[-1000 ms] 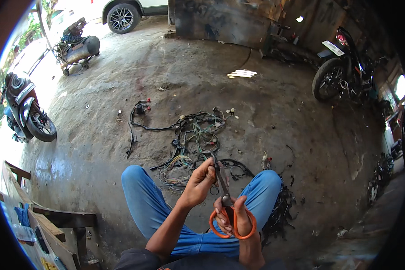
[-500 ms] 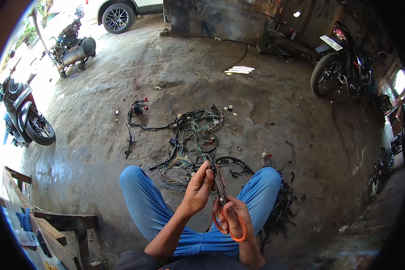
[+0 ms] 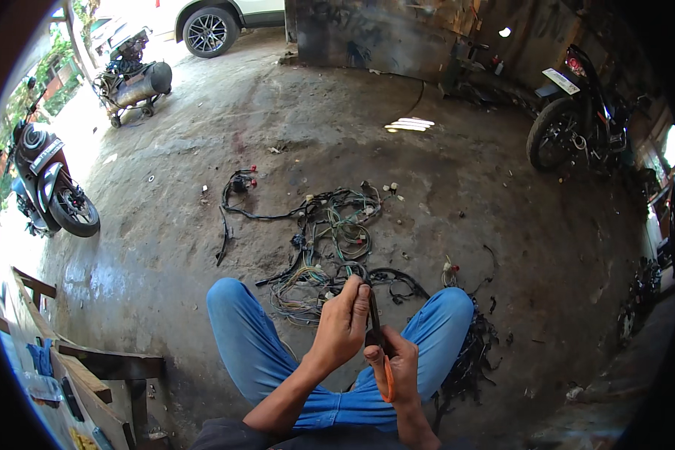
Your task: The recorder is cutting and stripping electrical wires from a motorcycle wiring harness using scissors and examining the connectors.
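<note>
My left hand (image 3: 337,330) has its fingers closed on a dark cable (image 3: 354,270) above my lap. My right hand (image 3: 401,364) grips scissors with orange handles (image 3: 387,379). They are turned edge-on, the dark blades pointing up beside my left fingers; whether they touch the cable is hidden. Beyond my hands a tangled wiring harness (image 3: 337,225) with black, green and pale wires and small connectors lies on the concrete floor (image 3: 487,210). My bent knees in blue jeans (image 3: 232,322) flank both hands, and a pile of black scraps (image 3: 472,352) lies outside the right knee.
A wooden bench (image 3: 105,360) stands at my lower left. Farther out are a scooter (image 3: 52,187), a compressor (image 3: 139,86) on wheels, a white car (image 3: 259,11) and a motorbike (image 3: 577,127) at the right. A stained metal panel (image 3: 367,37) borders the far side.
The scissors have turned edge-on, so less of the orange handles shows. My left hand has moved slightly toward me and right, still closed on the cable, and now covers more of the blades.
</note>
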Motion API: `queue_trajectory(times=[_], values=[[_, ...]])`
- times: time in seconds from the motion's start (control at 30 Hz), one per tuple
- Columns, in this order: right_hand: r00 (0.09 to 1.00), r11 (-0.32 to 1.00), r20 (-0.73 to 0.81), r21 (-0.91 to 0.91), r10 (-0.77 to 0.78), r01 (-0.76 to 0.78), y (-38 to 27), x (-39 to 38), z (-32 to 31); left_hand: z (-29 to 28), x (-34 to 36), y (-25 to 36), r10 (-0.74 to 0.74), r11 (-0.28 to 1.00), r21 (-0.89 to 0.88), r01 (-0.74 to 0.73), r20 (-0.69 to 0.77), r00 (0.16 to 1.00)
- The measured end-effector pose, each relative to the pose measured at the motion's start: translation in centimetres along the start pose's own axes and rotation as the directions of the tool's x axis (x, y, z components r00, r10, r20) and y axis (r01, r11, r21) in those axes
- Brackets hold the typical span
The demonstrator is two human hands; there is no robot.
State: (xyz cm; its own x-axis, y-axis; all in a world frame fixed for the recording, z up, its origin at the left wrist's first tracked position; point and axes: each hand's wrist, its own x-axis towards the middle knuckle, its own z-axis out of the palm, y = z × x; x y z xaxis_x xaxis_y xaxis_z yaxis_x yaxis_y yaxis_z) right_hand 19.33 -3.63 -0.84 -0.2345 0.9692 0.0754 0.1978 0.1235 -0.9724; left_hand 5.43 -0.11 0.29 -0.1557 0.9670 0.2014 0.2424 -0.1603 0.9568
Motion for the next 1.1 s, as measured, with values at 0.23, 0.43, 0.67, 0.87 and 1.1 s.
queue_trajectory(times=[0.23, 0.43, 0.67, 0.87, 1.1], values=[[0.997, 0.976, 0.025, 0.202, 0.078, -0.082, 1.3, -0.8, 0.9, 1.3, -0.9, -2.8, -0.084, 0.946, -0.314, 0.086, 0.019, 0.996], [0.977, 0.838, 0.075, 0.504, 0.200, -0.210, 0.0, -0.9, 1.0, 0.9, -0.5, -2.8, -0.075, 0.939, -0.323, 0.119, 0.147, 0.986], [0.966, 0.785, 0.112, 0.566, 0.232, -0.254, -0.9, -1.0, 0.9, -0.1, -0.3, -1.8, -0.017, 0.968, -0.243, 0.066, 0.199, 0.980], [0.914, 0.657, 0.190, 0.644, 0.359, -0.392, -1.7, -1.1, 0.7, -0.4, -0.5, -2.4, 0.078, 0.982, -0.186, -0.039, 0.207, 0.975], [0.856, 0.492, 0.320, 0.713, 0.406, -0.500, -1.3, -1.1, 0.4, -0.2, -1.5, -3.3, 0.036, 0.983, -0.181, 0.009, 0.242, 0.970]])
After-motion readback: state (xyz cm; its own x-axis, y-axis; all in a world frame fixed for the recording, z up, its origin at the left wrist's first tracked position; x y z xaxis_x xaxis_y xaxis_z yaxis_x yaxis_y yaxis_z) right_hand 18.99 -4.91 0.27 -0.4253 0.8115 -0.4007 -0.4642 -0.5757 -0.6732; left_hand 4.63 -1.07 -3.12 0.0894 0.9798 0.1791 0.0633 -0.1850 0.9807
